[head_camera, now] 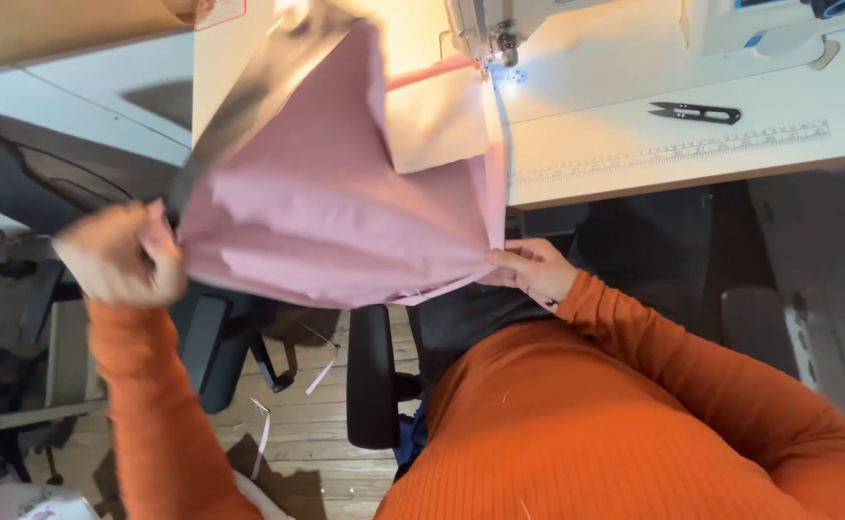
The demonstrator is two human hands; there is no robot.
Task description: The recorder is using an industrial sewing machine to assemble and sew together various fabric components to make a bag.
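Head view is showing a person in an orange ribbed sweater holding a piece of pink fabric [326,202] up in the air between the lap and the edge of the counter [692,159].

1. Position of the work. The pink fabric is hanging spread between both hands, with its upper part rising in front of the sewing machine [494,34]. A narrow pink strip is running from the cloth toward the needle area, which is lit by a small lamp.

2. Left hand [119,255]. It is closing into a fist on the lower left corner of the cloth and bunching it. The hand is blurred, so the exact finger placement cannot be read.

3. Right hand [528,270]. Its fingers are pressing together on the lower right edge, pinching the hem where the cloth gathers into folds.

4. Handling properties. The cloth is looking thin, light and limp: it is creasing sharply, sagging between the two holds and keeping no shape of its own. It is judged unlikely to slip from a pinch. Corners and hemmed edges are offering the best hold, and two well-separated holds are keeping it open.

5. Surroundings. Black thread snips [697,113] and a printed ruler strip [677,149] are lying on the counter, well apart from the cloth.
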